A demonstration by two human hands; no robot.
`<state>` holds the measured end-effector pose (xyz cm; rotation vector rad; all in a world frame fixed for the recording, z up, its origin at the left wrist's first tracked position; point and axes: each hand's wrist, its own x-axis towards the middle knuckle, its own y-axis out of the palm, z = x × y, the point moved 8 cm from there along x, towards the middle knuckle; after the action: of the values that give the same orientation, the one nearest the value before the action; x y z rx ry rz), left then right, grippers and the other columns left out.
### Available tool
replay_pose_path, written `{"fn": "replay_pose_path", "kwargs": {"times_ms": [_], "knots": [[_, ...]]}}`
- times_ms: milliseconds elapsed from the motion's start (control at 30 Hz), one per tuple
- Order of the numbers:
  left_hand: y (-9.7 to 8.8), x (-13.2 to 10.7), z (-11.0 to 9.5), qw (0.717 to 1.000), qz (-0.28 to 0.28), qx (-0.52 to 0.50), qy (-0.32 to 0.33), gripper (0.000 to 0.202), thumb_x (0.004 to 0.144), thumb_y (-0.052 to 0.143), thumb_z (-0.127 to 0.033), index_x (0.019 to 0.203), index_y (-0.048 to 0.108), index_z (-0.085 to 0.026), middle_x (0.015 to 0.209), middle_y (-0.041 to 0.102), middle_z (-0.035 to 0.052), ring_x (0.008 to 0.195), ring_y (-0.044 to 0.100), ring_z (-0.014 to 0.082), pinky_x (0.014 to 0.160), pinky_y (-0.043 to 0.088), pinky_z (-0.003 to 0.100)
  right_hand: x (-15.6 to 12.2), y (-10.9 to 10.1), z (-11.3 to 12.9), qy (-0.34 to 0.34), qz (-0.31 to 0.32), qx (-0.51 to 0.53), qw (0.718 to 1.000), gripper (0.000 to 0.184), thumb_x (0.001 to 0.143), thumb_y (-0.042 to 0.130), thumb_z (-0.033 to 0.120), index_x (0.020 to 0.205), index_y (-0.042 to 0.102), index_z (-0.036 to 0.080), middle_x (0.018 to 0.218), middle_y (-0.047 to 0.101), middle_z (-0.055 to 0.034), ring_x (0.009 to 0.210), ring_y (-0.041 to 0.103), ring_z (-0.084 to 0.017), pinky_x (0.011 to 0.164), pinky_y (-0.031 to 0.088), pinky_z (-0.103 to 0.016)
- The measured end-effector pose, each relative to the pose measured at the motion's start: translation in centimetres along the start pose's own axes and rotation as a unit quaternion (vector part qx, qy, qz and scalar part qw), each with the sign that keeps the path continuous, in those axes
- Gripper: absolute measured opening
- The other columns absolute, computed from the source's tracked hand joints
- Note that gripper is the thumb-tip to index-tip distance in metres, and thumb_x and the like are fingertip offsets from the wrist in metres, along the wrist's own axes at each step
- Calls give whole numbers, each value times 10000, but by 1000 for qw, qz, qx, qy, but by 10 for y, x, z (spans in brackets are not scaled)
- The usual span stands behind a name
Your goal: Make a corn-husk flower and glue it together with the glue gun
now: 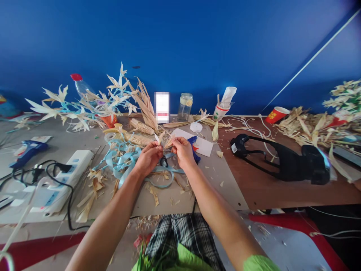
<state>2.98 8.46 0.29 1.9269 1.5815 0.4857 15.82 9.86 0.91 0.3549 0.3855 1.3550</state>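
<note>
My left hand [149,157] and my right hand [183,151] meet over the middle of the table, both pinched on a small bundle of pale corn-husk strips [164,140] that fans out above the fingers. A light blue ribbon [124,161] lies in loose coils under and to the left of my hands. Black scissors [164,162] lie just beneath them. A blue glue gun [194,145] shows behind my right hand, on a white sheet of paper [203,146].
A white power strip [67,177] with black cords lies at the left, near another blue glue gun [26,150]. Husk flowers on blue stems [84,107], a plastic bottle [81,86], a glass jar [185,106], paper cups [220,111] line the back. A black head strap [284,160] lies right.
</note>
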Motion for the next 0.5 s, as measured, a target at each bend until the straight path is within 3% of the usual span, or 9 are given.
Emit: {"fn": "replay_pose_path", "kwargs": {"times_ms": [167, 500], "knots": [[-3, 4, 0, 998, -8, -56, -7, 95, 751, 621, -220, 771, 578, -138, 690, 569, 33, 634, 540, 97, 571, 436, 200, 1, -1, 0, -6, -2, 4, 1000, 220, 589, 674, 308, 637, 499, 183, 553, 509, 63, 404, 337, -34, 420, 247, -215], [-2, 1, 0, 1000, -5, -25, 0, 137, 720, 687, -155, 743, 554, -133, 660, 505, 2, 563, 450, 56, 535, 382, 176, -1, -1, 3, -12, -8, 18, 1000, 193, 621, 664, 279, 641, 500, 178, 548, 508, 66, 379, 333, -20, 411, 251, -206]]}}
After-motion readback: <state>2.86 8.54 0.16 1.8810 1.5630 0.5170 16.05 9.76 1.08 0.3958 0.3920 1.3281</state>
